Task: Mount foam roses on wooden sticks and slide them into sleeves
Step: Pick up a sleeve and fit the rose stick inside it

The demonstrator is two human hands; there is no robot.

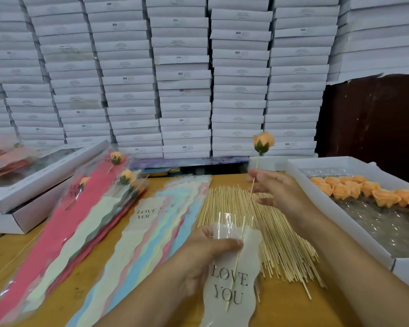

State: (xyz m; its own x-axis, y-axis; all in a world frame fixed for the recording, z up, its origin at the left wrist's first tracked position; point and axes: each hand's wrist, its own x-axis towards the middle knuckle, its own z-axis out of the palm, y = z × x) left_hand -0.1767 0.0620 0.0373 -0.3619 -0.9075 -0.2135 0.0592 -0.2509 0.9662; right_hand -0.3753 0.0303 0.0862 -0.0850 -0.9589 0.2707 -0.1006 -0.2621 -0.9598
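Now my right hand [278,188] pinches a wooden stick [246,213] between thumb and fingertips, just under the orange foam rose [263,141] that sits on its top end. The stick leans down to the left, and its lower part is already inside a cream sleeve [232,277] with the words "LOVE YOU" printed on it. My left hand [206,253] grips this sleeve near its clear open mouth, the thumb pressing across the front. Under both hands lies a loose pile of sticks [269,232] on the wooden table [104,260]. To the left of it is a fan of empty sleeves [151,227] in pastel colours, and further left some filled sleeves [99,192] with roses inside. On my right a white tray [340,223] holds a row of loose roses [364,191]. Behind the table, white boxes [182,74] are stacked high.
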